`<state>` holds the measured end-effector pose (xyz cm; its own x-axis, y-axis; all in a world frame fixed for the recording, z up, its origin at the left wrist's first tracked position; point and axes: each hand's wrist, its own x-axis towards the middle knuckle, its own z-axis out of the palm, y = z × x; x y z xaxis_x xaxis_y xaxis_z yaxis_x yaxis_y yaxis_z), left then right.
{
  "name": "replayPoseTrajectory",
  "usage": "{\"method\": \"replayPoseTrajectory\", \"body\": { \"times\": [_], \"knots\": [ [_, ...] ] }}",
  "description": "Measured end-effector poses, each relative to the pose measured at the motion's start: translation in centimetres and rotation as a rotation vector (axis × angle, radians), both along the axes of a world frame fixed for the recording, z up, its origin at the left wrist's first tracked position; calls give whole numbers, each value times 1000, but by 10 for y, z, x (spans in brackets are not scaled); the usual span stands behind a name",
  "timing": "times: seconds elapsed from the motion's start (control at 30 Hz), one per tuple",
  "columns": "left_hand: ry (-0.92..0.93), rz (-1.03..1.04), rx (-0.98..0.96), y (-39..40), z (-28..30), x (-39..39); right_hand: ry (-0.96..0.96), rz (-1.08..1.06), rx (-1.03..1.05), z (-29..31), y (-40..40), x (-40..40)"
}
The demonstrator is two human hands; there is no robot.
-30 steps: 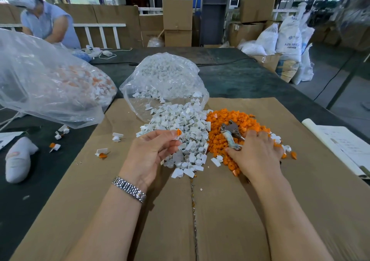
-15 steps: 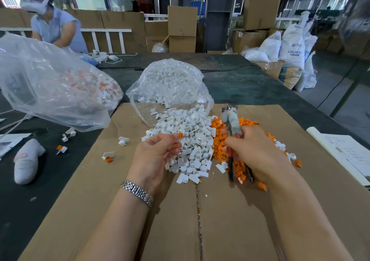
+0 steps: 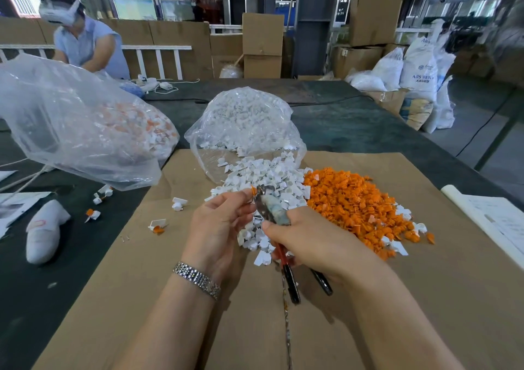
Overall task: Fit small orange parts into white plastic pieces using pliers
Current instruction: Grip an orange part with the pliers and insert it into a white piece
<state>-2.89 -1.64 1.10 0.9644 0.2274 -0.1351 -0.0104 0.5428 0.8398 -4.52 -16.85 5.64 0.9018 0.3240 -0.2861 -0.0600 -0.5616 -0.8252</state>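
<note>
A heap of small white plastic pieces point(image 3: 266, 177) spills from a clear bag onto the brown cardboard point(image 3: 425, 298). Beside it on the right lies a heap of small orange parts point(image 3: 351, 199). My left hand point(image 3: 218, 228) pinches a small orange part point(image 3: 253, 191) at its fingertips, above the white heap. My right hand point(image 3: 309, 242) grips the pliers point(image 3: 272, 213) by their red and black handles. The pliers' jaws point up and left and touch the orange part in my left hand.
A large clear bag point(image 3: 71, 131) holding white and orange pieces lies at the left. A few fitted pieces point(image 3: 157, 225) lie loose on the cardboard and dark table. A white glove point(image 3: 45, 230) lies at far left, papers point(image 3: 493, 216) at right. Another person point(image 3: 85, 38) works at the back left.
My right hand lifted the pliers off the orange heap and swung them left; their jaws now meet the orange part held by my left hand, which barely moved.
</note>
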Motion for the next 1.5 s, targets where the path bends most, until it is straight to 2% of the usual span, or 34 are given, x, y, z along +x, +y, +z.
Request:
{"method": "replayPoseTrajectory", "body": {
  "times": [0.27,0.5,0.73,0.87,1.0,1.1,1.17,1.3,1.5],
  "knots": [
    [19,0,37,0,-1,-1,-198,20,-132,-9,7,-2],
    [57,-11,7,-3,0,-3,-348,-137,-153,-35,16,-7],
    [41,-46,25,-4,-1,-6,-418,-195,-187,-47,18,-3],
    [51,-80,60,-1,-1,-6,-300,-180,-108,-43,12,-3],
    [36,-92,107,-1,1,-8,-22,-183,185,-27,-2,-4],
    [-27,-94,130,-1,2,-10,26,-184,252,-18,-15,-3],
    [-49,-104,139,0,4,-11,-50,-219,152,-17,-25,-2],
    [-81,-114,231,3,4,-10,-375,-365,-268,-23,-43,8],
    [-78,-110,199,5,2,-8,-489,-486,-750,-46,-49,29]
  ]
}}
